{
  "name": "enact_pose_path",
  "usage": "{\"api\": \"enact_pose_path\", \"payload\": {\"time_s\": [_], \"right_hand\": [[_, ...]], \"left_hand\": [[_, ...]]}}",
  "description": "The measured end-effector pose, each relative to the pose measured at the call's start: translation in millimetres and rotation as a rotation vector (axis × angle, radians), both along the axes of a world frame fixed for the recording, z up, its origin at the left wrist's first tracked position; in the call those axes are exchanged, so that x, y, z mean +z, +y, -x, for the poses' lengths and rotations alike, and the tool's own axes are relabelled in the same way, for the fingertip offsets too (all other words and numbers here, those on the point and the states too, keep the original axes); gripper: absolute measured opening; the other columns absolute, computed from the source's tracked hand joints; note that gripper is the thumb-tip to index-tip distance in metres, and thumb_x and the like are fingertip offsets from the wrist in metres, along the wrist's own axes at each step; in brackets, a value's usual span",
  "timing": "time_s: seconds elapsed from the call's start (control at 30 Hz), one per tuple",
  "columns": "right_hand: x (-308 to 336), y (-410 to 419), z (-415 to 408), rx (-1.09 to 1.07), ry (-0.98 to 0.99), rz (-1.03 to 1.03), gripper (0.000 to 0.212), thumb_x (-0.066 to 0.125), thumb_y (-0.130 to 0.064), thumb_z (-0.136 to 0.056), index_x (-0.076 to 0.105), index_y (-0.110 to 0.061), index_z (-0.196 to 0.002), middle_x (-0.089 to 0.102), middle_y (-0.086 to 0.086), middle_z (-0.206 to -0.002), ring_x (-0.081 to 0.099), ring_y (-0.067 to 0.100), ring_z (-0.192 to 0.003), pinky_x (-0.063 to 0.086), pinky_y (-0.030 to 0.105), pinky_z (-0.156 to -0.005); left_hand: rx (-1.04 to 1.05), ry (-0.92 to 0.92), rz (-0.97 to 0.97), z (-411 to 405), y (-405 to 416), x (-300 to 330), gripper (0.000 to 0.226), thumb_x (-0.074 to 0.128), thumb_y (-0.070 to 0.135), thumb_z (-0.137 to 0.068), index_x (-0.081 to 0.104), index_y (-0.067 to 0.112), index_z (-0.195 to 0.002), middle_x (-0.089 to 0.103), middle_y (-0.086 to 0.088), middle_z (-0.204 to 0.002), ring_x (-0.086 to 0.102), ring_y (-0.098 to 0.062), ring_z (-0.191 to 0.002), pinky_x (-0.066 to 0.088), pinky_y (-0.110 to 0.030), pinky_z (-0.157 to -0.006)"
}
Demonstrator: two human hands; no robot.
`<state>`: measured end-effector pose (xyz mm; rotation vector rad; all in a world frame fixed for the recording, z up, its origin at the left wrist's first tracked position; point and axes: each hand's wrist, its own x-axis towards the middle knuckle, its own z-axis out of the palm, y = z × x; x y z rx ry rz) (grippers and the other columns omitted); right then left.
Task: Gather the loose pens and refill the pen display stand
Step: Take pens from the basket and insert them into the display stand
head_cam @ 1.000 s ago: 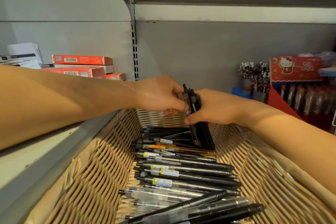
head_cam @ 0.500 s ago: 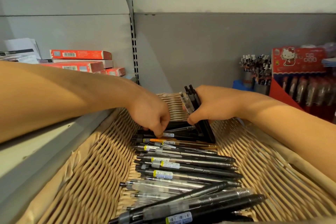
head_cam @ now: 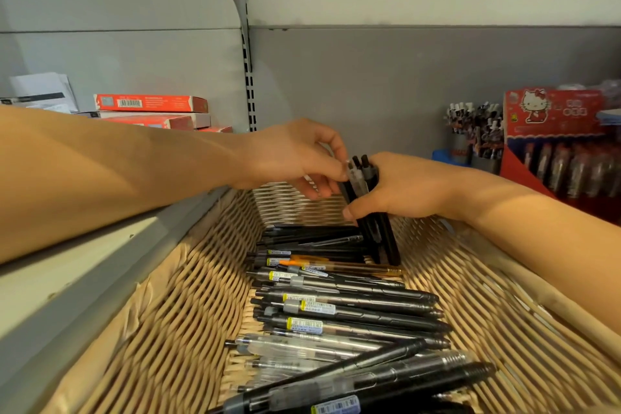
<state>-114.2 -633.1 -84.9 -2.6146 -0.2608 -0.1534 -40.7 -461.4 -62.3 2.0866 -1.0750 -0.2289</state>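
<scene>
Hidden/cut off: the lower ends of the upright bundle of black and clear pens [head_cam: 369, 212] sit behind the loose heap, so I can't tell if they touch the basket floor. Nearest pens run off the bottom edge. Items in the red cartoon-cat display box [head_cam: 557, 131] at far right are blurred. The left fingertips are partly masked by the bundle tops.

Right hand [head_cam: 403, 191]: reaches in from the right, fingers wrapped tight around the bundle, thumb pressed on its front, bundle near vertical at the far end of the woven tan wicker basket [head_cam: 174, 296].

Left hand [head_cam: 295, 158]: forearm crosses from the left over the grey metal shelf edge [head_cam: 67, 279], fingers pinching the top of a clear pen at the bundle's left side.

Loose black and clear barcode-labelled pens [head_cam: 336, 309] lie mostly crosswise along the basket floor, from below the bundle toward the camera.
</scene>
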Motion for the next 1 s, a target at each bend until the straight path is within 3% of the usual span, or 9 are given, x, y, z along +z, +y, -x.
{"api": "enact_pose_path", "payload": {"time_s": [0.07,0.13,0.23,0.3,0.37,0.53,0.73,0.87,1.0], "right_hand": [[1,0,1,-0.017,-0.019,0.018,0.012,0.077,-0.024,-0.086,0.072,-0.015,-0.091,0.076,0.008,-0.094,0.071,0.026,-0.090,0.055,0.041,-0.085],[1,1,1,-0.026,-0.026,0.009,0.011,0.076,-0.021,-0.087,0.073,-0.011,-0.092,0.077,0.012,-0.093,0.071,0.030,-0.091,0.054,0.045,-0.087],[2,-1,2,-0.040,-0.067,-0.055,0.015,0.077,-0.022,-0.088,0.072,-0.010,-0.096,0.078,0.005,-0.088,0.073,0.024,-0.090,0.054,0.039,-0.087],[3,-1,1,-0.037,-0.095,-0.068,0.016,0.079,-0.022,-0.085,0.071,-0.015,-0.097,0.077,0.003,-0.089,0.072,0.021,-0.091,0.053,0.037,-0.088],[1,-2,0,-0.018,-0.058,-0.008,0.015,0.080,-0.023,-0.083,0.069,-0.019,-0.091,0.074,0.000,-0.082,0.070,0.016,-0.081,0.053,0.035,-0.074],[-2,0,-3,0.008,0.066,0.134,0.018,0.080,-0.023,-0.082,0.063,-0.024,-0.075,0.065,-0.008,-0.064,0.061,0.002,-0.054,0.043,0.017,-0.051],[-2,1,-4,0.034,0.036,0.151,0.004,0.074,-0.019,-0.082,0.071,-0.018,-0.080,0.074,0.002,-0.084,0.070,0.021,-0.082,0.055,0.041,-0.079],[0,1,-2,0.023,0.042,0.112,0.009,0.073,-0.021,-0.084,0.076,-0.012,-0.083,0.076,0.002,-0.089,0.069,0.018,-0.085,0.051,0.033,-0.078],[-1,0,-2,0.018,0.036,0.073,0.015,0.075,-0.022,-0.083,0.074,-0.010,-0.092,0.075,0.009,-0.091,0.070,0.022,-0.085,0.050,0.027,-0.073]], "left_hand": [[-0.002,0.098,0.078,-3,3,4,0.011,0.061,0.007,-0.094,0.061,0.012,-0.085,0.075,-0.008,-0.078,0.073,-0.020,-0.072,0.058,-0.026,-0.061],[0.055,0.065,0.008,-6,3,5,0.015,0.055,0.004,-0.094,0.061,0.011,-0.082,0.075,-0.009,-0.078,0.074,-0.021,-0.070,0.059,-0.027,-0.060],[0.030,-0.344,-0.575,-6,3,0,0.009,0.060,0.019,-0.094,0.067,0.019,-0.087,0.074,0.006,-0.075,0.072,-0.006,-0.069,0.059,-0.027,-0.070],[-0.046,-0.365,-0.876,-1,5,-7,0.012,0.064,0.035,-0.092,0.070,0.024,-0.093,0.072,0.012,-0.079,0.069,-0.003,-0.075,0.057,-0.030,-0.078],[-0.099,-0.385,-0.987,4,5,-11,0.021,0.068,0.044,-0.089,0.071,0.025,-0.097,0.072,0.010,-0.086,0.065,-0.005,-0.080,0.053,-0.026,-0.076],[-0.173,-0.471,-1.024,9,-2,-16,0.022,0.070,0.036,-0.089,0.071,0.021,-0.105,0.067,0.012,-0.082,0.056,-0.001,-0.072,0.045,-0.018,-0.067],[-0.124,-0.475,-1.061,6,-4,-18,0.019,0.065,0.031,-0.091,0.068,0.019,-0.105,0.073,0.001,-0.096,0.062,-0.008,-0.083,0.046,-0.020,-0.067],[-0.053,-0.400,-0.878,0,1,-9,0.010,0.069,0.028,-0.087,0.063,0.029,-0.095,0.075,0.001,-0.088,0.070,-0.009,-0.078,0.056,-0.026,-0.068],[0.094,-0.248,-0.423,-8,5,0,0.007,0.066,0.016,-0.090,0.070,0.018,-0.095,0.072,-0.003,-0.092,0.071,-0.004,-0.068,0.055,-0.019,-0.059]]}}
